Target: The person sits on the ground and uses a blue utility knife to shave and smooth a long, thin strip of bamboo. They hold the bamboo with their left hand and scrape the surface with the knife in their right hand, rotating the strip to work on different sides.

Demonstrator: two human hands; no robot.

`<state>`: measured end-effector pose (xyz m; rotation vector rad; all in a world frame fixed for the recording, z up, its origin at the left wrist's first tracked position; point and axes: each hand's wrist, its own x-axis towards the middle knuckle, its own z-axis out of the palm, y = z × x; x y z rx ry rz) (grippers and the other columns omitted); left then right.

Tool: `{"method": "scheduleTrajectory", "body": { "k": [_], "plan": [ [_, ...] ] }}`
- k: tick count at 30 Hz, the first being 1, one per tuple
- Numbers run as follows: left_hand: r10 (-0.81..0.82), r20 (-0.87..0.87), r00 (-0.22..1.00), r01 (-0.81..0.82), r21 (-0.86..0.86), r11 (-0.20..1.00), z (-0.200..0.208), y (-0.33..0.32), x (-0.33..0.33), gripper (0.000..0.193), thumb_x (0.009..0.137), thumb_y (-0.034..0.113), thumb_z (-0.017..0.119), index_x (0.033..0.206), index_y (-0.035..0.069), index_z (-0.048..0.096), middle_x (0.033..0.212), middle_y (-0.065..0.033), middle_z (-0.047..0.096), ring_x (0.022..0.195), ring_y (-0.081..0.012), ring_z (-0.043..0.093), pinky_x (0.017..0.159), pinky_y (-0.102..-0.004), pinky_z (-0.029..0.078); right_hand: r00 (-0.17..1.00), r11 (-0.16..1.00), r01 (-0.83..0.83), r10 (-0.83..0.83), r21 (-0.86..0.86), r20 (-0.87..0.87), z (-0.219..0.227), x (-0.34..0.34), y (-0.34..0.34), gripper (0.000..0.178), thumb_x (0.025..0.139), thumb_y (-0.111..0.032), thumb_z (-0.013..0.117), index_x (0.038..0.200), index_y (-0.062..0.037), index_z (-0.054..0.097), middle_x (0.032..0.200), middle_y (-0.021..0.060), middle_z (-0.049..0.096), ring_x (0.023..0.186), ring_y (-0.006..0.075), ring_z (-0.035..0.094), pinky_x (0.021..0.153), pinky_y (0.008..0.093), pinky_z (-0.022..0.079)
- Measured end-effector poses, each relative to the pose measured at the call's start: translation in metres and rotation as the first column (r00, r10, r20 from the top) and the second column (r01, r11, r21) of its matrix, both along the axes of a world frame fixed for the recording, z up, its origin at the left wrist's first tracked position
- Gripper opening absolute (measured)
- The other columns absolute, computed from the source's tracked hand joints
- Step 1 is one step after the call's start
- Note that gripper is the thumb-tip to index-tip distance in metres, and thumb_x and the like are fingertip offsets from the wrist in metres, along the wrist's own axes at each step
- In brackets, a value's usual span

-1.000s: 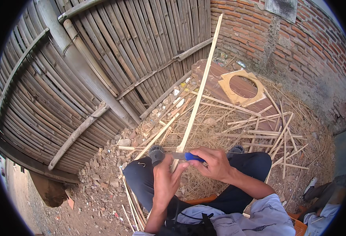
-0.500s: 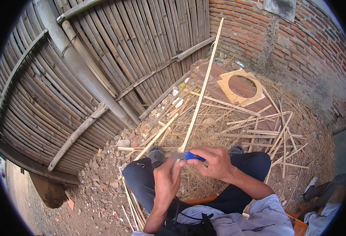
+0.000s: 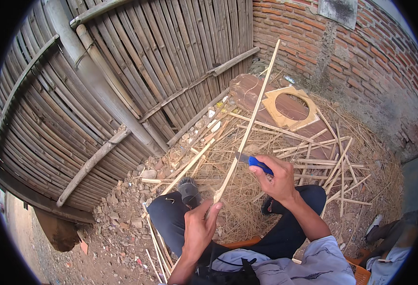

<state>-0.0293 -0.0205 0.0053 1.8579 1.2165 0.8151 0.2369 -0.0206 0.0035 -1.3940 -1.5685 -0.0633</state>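
Note:
My left hand [image 3: 201, 221] is closed round the near end of a long pale bamboo strip [image 3: 249, 124], which slants up and away toward the brick wall. In my right hand [image 3: 279, 179] is a knife with a blue handle [image 3: 260, 165], gripped in closed fingers. Its grey blade [image 3: 241, 157] lies against the strip, some way beyond the left hand. A frayed, lighter patch [image 3: 217, 194] shows on the strip just past my left thumb.
Cut bamboo strips [image 3: 335, 164] lie in a loose pile at right on straw and shavings. Behind them a square board with a round hole [image 3: 268, 107] rests on a brown panel [image 3: 249, 90]. A bamboo fence [image 3: 171, 57] and brick wall [image 3: 375, 57] enclose the corner. Another person's leg [image 3: 384, 235] shows at right.
The knife in my right hand has moved away from my left hand, up along the strip and to the right. The strip's far end has dropped slightly and shifted right.

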Motion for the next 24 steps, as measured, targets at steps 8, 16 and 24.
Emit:
{"method": "scheduleTrajectory", "body": {
  "k": [8,16,24],
  "plan": [
    [-0.129,0.056,0.990,0.130,0.000,0.992,-0.009,0.016,-0.015,0.031,0.111,0.028,0.069,0.122,-0.001,0.069,0.077,-0.0181,0.070,0.063,-0.0288,0.070,0.062,-0.0422,0.053,0.998,0.999,-0.016,0.015,0.029,0.057,0.006,0.003,-0.005,0.030,0.095,-0.026,0.086,0.111,-0.0020,0.079,0.094,0.0135,0.080,0.074,0.0282,0.078,0.062,0.0358,0.059],
    [-0.146,0.387,0.910,0.272,-0.293,0.917,-0.011,0.024,-0.007,0.032,0.117,0.022,0.061,0.135,-0.001,0.070,0.076,0.0036,0.062,0.064,-0.0048,0.056,0.059,-0.0239,0.045,0.997,0.998,-0.054,0.051,0.042,0.066,0.009,-0.004,-0.010,0.030,0.095,-0.025,0.086,0.109,-0.0003,0.078,0.085,0.0133,0.076,0.067,0.0267,0.074,0.059,0.0352,0.055],
    [-0.047,0.329,0.943,0.095,-0.129,0.987,-0.005,0.017,0.002,0.023,0.107,0.015,0.077,0.117,-0.005,0.078,0.085,-0.0053,0.075,0.077,-0.0045,0.062,0.064,-0.0263,0.049,0.988,0.995,-0.101,0.098,0.016,0.123,0.003,-0.006,-0.012,0.028,0.094,-0.028,0.086,0.107,-0.0045,0.078,0.091,0.0111,0.079,0.071,0.0276,0.077,0.060,0.0359,0.058]
  ]
}}
